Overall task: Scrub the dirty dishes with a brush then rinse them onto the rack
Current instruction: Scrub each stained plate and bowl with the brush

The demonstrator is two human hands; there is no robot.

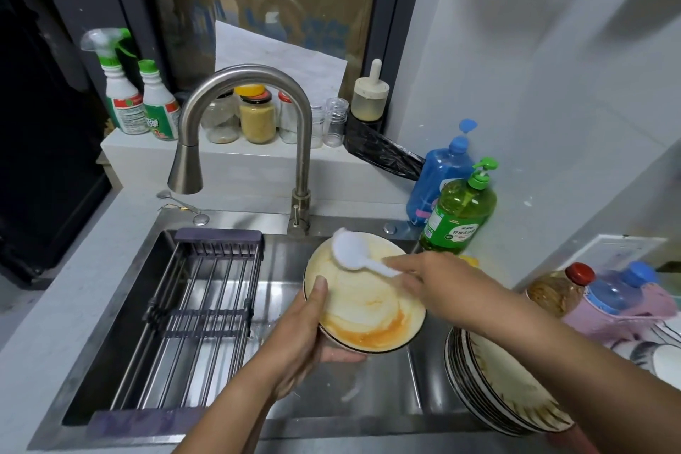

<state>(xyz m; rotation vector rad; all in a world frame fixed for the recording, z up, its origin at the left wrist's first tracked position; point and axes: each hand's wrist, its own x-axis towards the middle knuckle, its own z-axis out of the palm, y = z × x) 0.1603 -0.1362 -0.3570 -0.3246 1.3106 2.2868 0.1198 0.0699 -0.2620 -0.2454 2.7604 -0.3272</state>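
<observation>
A cream plate [368, 302] with a dark rim and orange sauce smears is tilted over the sink. My left hand [307, 332] grips its left edge, thumb on the face and fingers underneath. My right hand [431, 282] holds the handle of a white brush [350, 251], whose head presses on the plate's upper left part. A stack of several dirty plates [497, 391] leans at the sink's right side. The purple and steel rack [195, 310] spans the sink's left half with nothing on it.
The steel faucet [254, 114] arches over the sink [353, 398], with no water running. Green soap bottle [460, 210] and blue bottle [442, 173] stand at the back right. Spray bottles and jars [258, 114] line the ledge. More bottles and dishes sit at the right.
</observation>
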